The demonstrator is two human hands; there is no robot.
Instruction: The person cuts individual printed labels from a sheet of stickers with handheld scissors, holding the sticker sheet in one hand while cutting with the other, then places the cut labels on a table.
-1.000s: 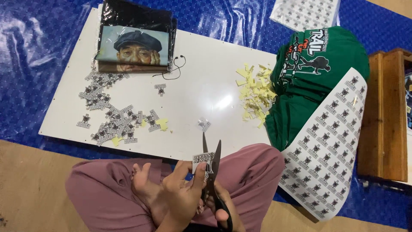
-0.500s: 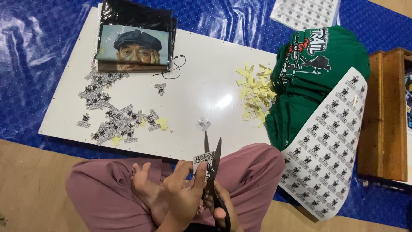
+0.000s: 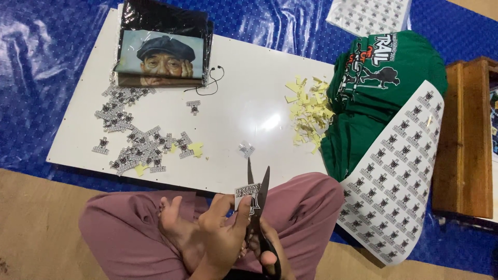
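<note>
Over my crossed legs, my left hand [image 3: 220, 233] pinches a small printed sticker [image 3: 247, 191] by its lower edge. My right hand [image 3: 264, 249] grips black-handled scissors [image 3: 258, 205], blades parted and pointing up, straddling the sticker. A bare foot rests just left of my left hand. On the white board [image 3: 244, 93] ahead lie a scatter of cut-out stickers [image 3: 140, 148] at the left and a heap of yellow paper scraps [image 3: 309, 111] at the right.
A sheet of uncut stickers [image 3: 397, 171] lies at my right knee, against folded green shirts [image 3: 384, 98]. A folded black shirt with a printed portrait [image 3: 161, 54] sits at the board's far left. Another sticker sheet [image 3: 371, 14] lies beyond. A wooden box [image 3: 467, 135] stands at the right, on blue tarp.
The scissor blades have shifted slightly around the sticker and my left fingers have adjusted their pinch. Everything on the board stays where it was.
</note>
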